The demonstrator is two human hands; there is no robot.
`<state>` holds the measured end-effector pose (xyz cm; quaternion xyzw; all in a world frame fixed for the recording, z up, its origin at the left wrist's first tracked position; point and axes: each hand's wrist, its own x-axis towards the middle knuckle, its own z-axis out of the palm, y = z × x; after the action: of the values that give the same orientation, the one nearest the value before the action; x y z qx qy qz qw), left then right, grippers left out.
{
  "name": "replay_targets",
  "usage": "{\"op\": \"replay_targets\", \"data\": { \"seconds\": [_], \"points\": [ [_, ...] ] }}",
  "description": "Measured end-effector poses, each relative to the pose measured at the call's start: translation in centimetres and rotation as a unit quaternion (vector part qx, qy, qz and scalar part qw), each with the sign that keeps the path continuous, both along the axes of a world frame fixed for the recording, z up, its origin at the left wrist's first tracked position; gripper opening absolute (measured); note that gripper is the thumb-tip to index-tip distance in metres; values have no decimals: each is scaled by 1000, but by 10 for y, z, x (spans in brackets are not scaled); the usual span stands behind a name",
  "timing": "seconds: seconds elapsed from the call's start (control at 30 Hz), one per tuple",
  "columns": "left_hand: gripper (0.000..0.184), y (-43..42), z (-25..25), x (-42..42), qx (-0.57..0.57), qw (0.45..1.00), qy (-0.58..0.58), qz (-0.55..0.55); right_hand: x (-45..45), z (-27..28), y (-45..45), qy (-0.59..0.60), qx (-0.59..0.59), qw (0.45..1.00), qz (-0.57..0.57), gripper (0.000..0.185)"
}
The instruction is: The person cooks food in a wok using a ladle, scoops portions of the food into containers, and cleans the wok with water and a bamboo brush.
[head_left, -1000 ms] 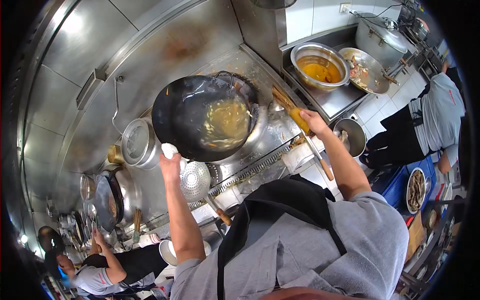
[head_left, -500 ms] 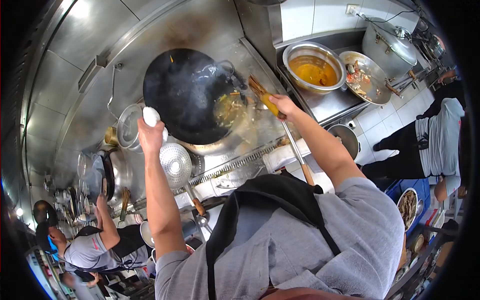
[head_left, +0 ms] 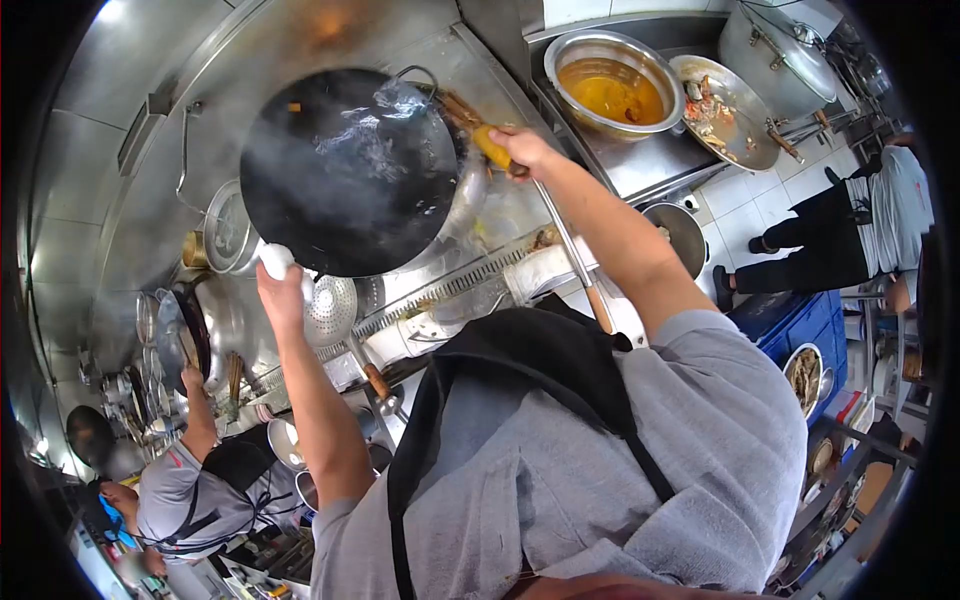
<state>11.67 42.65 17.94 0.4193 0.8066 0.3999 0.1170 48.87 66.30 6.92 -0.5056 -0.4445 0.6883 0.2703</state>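
My left hand [head_left: 283, 292] is closed round a folded white cloth [head_left: 277, 261] at the near left rim of a large black wok [head_left: 350, 190]. The wok is tilted and steaming, with shiny wet patches toward its far right side. My right hand [head_left: 525, 153] grips the yellow handle of a bamboo wok brush [head_left: 490, 145]. The brush's bristles are at the wok's right rim, beside a metal loop handle [head_left: 415, 75]. A long metal shaft with a wooden end [head_left: 598, 308] runs beneath my right hand; whether I hold it too, I cannot tell.
A metal bowl of orange liquid [head_left: 610, 85] and a pan of food scraps [head_left: 730, 115] stand on the right counter. A perforated skimmer [head_left: 330, 310] lies near my left forearm. Co-workers stand at left [head_left: 215, 485] and right [head_left: 860, 220]. Blue crates [head_left: 800, 335] are at right.
The wok has shifted left and tipped more, and the yellowish liquid with scraps at its right side no longer shows inside it. My right hand and the brush have moved up and left.
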Motion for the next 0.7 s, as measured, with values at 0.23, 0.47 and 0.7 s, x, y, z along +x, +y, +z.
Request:
{"op": "replay_targets", "data": {
  "seconds": [0.23, 0.47, 0.7],
  "points": [
    [47, -16, -100, -25, -144, 938, -302, 89, 55, -93, -84, -220, 233, 939, 123, 68],
    [33, 46, -163, 58, -29, 868, -488, 90, 66, -140, -162, -233, 136, 940, 210, 77],
    [49, 4, -148, 28, -34, 763, -646, -9, 148, -177, -255, -277, -73, 958, 15, 50]
  ]
}}
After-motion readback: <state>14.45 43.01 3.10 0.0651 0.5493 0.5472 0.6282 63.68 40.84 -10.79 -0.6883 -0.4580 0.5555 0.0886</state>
